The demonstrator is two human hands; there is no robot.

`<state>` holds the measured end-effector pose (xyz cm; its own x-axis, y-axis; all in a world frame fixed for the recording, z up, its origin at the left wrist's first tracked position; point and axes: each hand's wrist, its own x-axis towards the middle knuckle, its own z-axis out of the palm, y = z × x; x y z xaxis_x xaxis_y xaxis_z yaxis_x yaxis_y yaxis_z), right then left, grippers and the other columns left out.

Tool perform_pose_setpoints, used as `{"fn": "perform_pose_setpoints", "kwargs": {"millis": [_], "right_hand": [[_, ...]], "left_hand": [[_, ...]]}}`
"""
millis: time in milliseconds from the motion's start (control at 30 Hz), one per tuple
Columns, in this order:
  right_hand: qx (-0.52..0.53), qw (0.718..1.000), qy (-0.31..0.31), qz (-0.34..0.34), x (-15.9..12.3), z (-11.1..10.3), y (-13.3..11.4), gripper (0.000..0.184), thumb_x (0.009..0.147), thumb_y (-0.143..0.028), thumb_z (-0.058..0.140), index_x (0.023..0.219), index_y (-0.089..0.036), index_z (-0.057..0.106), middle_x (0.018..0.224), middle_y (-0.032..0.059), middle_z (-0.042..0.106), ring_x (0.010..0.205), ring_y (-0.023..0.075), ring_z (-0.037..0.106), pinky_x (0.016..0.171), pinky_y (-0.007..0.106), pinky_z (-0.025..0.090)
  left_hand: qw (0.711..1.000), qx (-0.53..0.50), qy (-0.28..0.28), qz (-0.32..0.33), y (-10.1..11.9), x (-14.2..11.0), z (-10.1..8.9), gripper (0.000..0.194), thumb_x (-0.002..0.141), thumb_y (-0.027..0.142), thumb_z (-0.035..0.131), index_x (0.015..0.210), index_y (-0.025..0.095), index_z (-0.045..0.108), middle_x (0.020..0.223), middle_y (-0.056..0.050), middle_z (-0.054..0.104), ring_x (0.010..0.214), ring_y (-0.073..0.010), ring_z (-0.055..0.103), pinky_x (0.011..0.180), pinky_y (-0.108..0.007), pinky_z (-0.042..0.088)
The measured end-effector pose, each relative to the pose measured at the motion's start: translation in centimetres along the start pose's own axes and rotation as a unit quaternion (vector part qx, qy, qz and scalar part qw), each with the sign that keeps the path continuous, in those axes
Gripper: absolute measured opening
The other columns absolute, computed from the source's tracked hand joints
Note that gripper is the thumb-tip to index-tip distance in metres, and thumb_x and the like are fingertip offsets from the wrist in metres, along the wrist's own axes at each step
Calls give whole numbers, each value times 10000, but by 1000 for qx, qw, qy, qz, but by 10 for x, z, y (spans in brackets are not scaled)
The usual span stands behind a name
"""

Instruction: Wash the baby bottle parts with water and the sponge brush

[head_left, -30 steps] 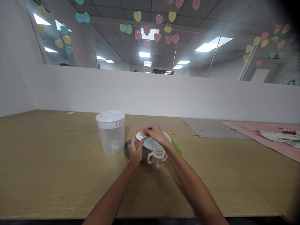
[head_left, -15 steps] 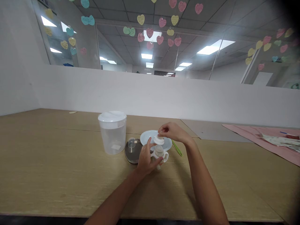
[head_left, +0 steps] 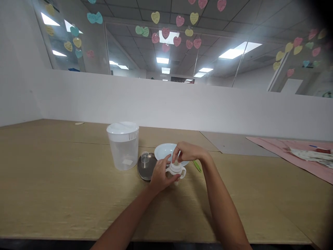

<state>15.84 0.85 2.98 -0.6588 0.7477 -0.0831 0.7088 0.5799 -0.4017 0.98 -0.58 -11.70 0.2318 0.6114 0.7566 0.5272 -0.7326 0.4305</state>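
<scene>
Bottle point(head_left: 176, 169) partly behind left grip point(head_left: 160, 175); plate point(head_left: 163, 150) partly behind right grip point(head_left: 187, 151); pink cloth point(head_left: 278, 146) cropped.

This looks like an office: a tiled ceiling point(head_left: 208, 21) and flat lights point(head_left: 231, 53) show beyond far windows point(head_left: 140, 57) dotted with heart-shaped notes point(head_left: 180, 21).
</scene>
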Motion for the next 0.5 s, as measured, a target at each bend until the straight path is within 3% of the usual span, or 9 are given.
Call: {"fn": "perform_pose_setpoints", "kwargs": {"millis": [133, 267, 333, 433, 500], "right_hand": [[20, 1000, -11, -16, 2, 0, 2, 385, 567, -13, 458, 810, -188, 699, 739, -25, 663, 697, 107, 569, 544, 151, 371], [66, 998, -17, -18, 1, -1, 5, 333, 574, -35, 495, 822, -164, 676, 820, 4, 669, 771, 130, 592, 608, 162, 421], [80, 997, -5, 16, 0, 0, 6, 377, 584, -101, 571, 948, -172, 633, 825, 17, 664, 704, 131, 604, 583, 180, 441], [88, 991, 12, 103, -1, 2, 4, 605, 593, -224, 646, 1172, -178, 477, 713, 15, 649, 513, 114, 573, 485, 199, 444], [87, 987, -4, 134, 1, 5, 1, 588, 639, -260, 619, 1191, -159, 443, 614, 4, 624, 433, 105, 533, 437, 200, 430]], "left_hand": [[1000, 1, -6, -3, -2, 1, 1, 716, 640, 515, 613, 1219, 169, 373, 998, -93, 574, 904, -223, 535, 772, -357, 445], [1000, 14, -7, -8, -2, 2, 1, 713, 610, 545, 623, 1185, 180, 410, 942, -81, 581, 885, -231, 541, 778, -373, 440], [1000, 17, -5, -6, -1, 2, 0, 735, 607, 549, 625, 1196, 174, 397, 927, -81, 585, 878, -230, 543, 792, -382, 434], [1000, 18, -5, -3, 1, 2, -1, 746, 613, 545, 624, 1209, 169, 380, 924, -80, 589, 873, -227, 546, 810, -393, 428], [1000, 19, -6, -4, 2, 2, -2, 728, 618, 541, 622, 1199, 171, 388, 937, -81, 590, 886, -230, 546, 817, -398, 426]]}}
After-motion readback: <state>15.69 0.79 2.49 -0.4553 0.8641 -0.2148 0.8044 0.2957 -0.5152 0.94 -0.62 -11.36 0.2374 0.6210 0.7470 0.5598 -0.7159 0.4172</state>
